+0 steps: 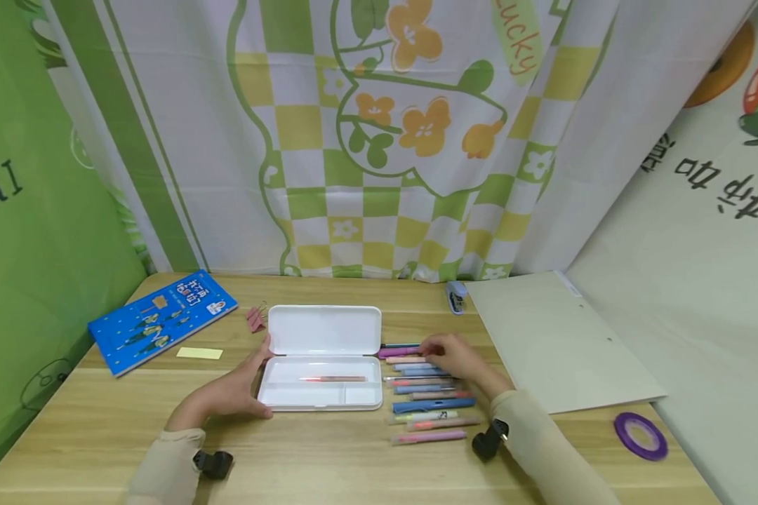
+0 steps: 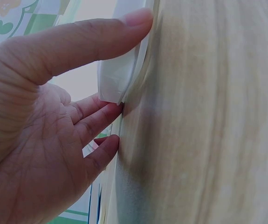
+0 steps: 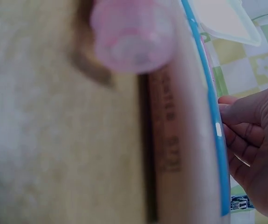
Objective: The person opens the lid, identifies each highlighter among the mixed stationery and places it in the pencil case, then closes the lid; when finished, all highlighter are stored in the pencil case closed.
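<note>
A white pencil case (image 1: 325, 405) lies with its lid folded back on the table, a single orange-tipped pen (image 1: 337, 379) inside it. My left hand (image 1: 236, 388) holds the case at its left end, thumb at the front corner and fingers along the side; the left wrist view shows the thumb (image 2: 101, 39) over the white edge. Right of the case lies a column of several pens and highlighters, including a dark blue pen (image 1: 432, 405). At the column's far end my right hand (image 1: 456, 356) pinches the end of a purple pen (image 1: 398, 353) between thumb and fingers.
A blue book (image 1: 158, 322), a yellow sticky-note strip (image 1: 199, 353) and a pink binder clip (image 1: 255, 319) lie to the left. A small stapler (image 1: 456, 298) stands at the back, near a large pale board (image 1: 562, 344). Purple tape (image 1: 641, 436) lies at the right edge.
</note>
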Tool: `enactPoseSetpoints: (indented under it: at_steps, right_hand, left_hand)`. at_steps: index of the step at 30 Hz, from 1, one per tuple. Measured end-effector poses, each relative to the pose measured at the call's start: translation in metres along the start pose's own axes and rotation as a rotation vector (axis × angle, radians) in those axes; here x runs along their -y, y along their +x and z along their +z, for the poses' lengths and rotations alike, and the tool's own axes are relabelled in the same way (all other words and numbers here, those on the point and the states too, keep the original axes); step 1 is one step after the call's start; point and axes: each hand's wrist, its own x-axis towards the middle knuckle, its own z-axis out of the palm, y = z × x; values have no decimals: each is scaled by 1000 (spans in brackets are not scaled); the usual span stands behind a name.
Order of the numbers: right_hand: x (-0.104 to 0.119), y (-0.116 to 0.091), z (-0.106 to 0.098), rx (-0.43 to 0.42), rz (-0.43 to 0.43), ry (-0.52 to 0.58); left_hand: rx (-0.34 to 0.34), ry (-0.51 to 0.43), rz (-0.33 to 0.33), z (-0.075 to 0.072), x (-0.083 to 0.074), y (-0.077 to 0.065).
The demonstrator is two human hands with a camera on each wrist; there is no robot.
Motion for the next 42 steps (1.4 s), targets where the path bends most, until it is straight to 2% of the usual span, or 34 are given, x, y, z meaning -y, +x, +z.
enactPoseSetpoints:
  at_steps: [6, 9, 13, 17, 22, 28, 32, 42]
  right_hand:
    - [10, 1, -4, -17, 11, 4]
    - [25, 3, -6, -24, 7, 20]
    - [50, 11, -3, -13, -24, 97]
    - [70, 26, 11, 15, -62, 184]
    - [89, 47, 36, 61, -105, 220]
    - [99, 64, 65, 93, -75, 290]
    - [101, 69, 77, 96, -80, 257]
    - [104, 68, 90, 55, -206, 93]
  left_hand:
    - [0, 1, 5, 0, 0, 1]
    - [1, 3, 2, 0, 0, 2]
    - [3, 9, 1, -1, 0, 1]
    - [5, 8, -1, -2, -1, 0]
    - [6, 2, 2, -2, -1, 0]
    - [6, -10, 28, 0, -1, 0]
    - [10, -12, 32, 1, -2, 0]
    - [13, -17, -3, -1, -2, -1]
